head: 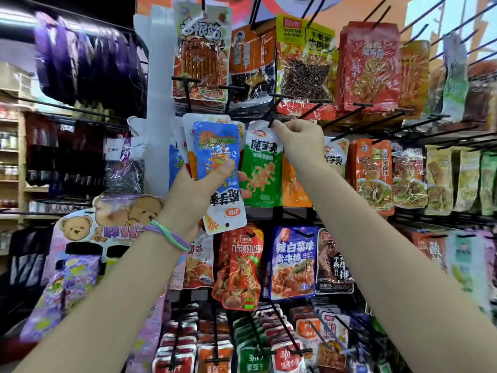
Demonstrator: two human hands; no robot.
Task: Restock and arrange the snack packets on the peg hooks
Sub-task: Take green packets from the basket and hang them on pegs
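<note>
While the left hand grasps a fanned stack of snack packets, the upside-down blue packet on top, the right hand pinches the top edge of the green packet at the tip of a black peg hook. A purple-green band circles the left wrist.

Purple packets upper left blurred, perhaps snacks

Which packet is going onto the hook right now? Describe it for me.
Middle row of the black peg rack, centre. The right hand pinches the top of a green-and-white foil packet at a hook tip. Its neighbours are blue or orange; only it shows green.
</note>
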